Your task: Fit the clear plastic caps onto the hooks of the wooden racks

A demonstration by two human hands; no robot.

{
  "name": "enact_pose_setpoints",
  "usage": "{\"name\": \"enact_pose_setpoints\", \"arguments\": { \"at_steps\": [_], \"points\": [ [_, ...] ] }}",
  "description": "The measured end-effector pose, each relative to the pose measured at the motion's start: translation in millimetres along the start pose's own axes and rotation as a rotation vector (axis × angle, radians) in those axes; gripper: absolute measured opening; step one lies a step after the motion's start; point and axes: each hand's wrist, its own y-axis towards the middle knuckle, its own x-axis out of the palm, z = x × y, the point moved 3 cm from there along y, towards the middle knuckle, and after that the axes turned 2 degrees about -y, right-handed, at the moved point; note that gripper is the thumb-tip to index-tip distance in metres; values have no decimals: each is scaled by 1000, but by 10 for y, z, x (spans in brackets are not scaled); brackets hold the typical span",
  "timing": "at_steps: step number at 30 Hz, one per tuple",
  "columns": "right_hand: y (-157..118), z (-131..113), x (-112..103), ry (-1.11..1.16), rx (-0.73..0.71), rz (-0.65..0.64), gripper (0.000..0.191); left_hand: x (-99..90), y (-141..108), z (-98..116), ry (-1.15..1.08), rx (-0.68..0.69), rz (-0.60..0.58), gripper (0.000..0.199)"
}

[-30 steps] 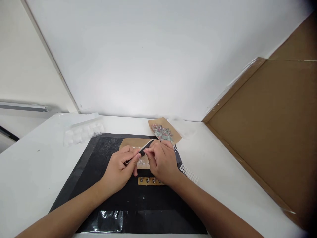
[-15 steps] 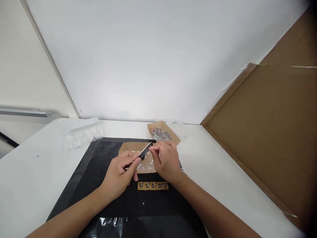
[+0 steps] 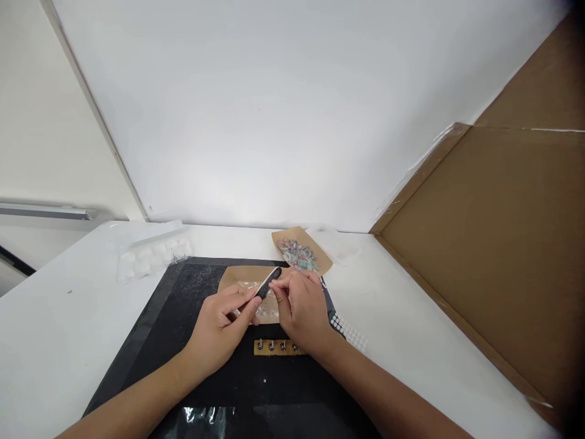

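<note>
My left hand (image 3: 223, 320) is closed on a slim black nail file (image 3: 269, 283) with a pale edge, thumb on its face and fingers beneath. The file slants up and to the right. Against its dark face, the pinched thumb and fingers of my right hand (image 3: 299, 305) meet; whatever they hold is too small to make out. Below the hands lies a narrow wooden strip (image 3: 277, 348) with several metal pegs, its right end hidden by my right wrist. Behind them is a brown paper packet (image 3: 233, 274) with small white pieces.
A black mat (image 3: 183, 323) covers the middle of the white table (image 3: 59, 317). At the back lies a second brown packet (image 3: 297, 253) of greyish-pink pieces. A clear plastic tray (image 3: 150, 256) sits back left, a sheet of white dots (image 3: 350, 332) right. Cardboard (image 3: 493, 244) walls the right side.
My right hand has slid slightly down and left along the file, exposing more of its tip. More of the white-dot sheet shows, while my right wrist now covers the wooden strip's right end.
</note>
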Motion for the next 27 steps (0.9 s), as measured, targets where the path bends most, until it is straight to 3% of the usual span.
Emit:
{"name": "enact_pose_setpoints", "arguments": {
  "at_steps": [4, 8, 13, 17, 20, 27],
  "points": [
    [39, 127, -45, 62, 125, 40, 13, -46, 20, 33, 48, 59, 90, 27],
    [46, 211, -55, 120, 224, 57, 15, -106, 30, -8, -91, -12, 204, 24],
    [22, 208, 4, 216, 243, -26, 19, -198, 56, -71, -379, -159, 401, 34],
    [-7, 104, 44, 388, 169, -181, 17, -208, 90, -52, -615, -155, 457, 37],
    [-38, 34, 59, 481, 192, -249, 16, -200, 106, -17, -696, -105, 492, 39],
    [-42, 89, 102, 650, 398, -116, 19, -157, 77, 44, -729, -41, 505, 41]
  ]
}}
